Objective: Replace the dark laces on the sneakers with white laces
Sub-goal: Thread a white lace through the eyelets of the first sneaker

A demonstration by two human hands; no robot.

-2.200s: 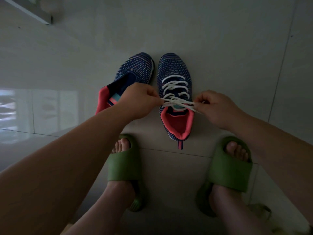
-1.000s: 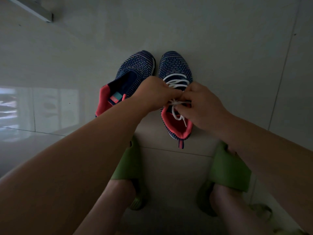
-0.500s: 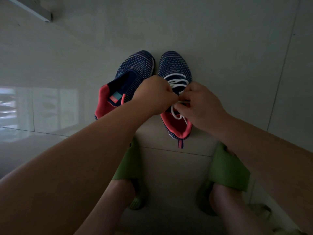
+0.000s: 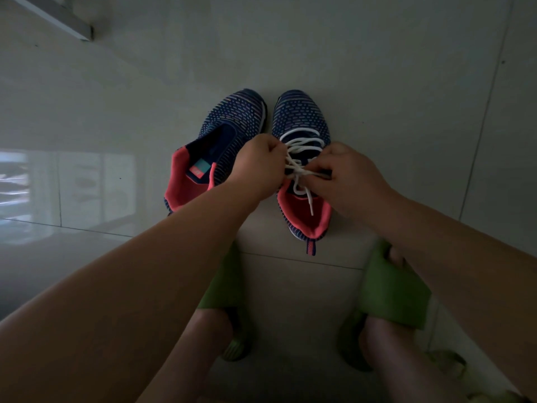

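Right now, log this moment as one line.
stage: tying white lace | left hand: pinching lace | right hand: pinching lace | right sneaker: laced | left sneaker: unlaced

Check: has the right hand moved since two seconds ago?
Yes. The right hand has moved inward over the laced sneaker, meeting the left hand.

The two sneakers [image 4: 300, 120] in front of me are matt knitted cloth with smooth coral lining, and the white lace [image 4: 299, 170] looks like woven cord. The floor [image 4: 406, 82] is glossy smooth tile, mirroring light at the left of the frame. My green slippers [image 4: 392, 289] look like matt, soft foam.
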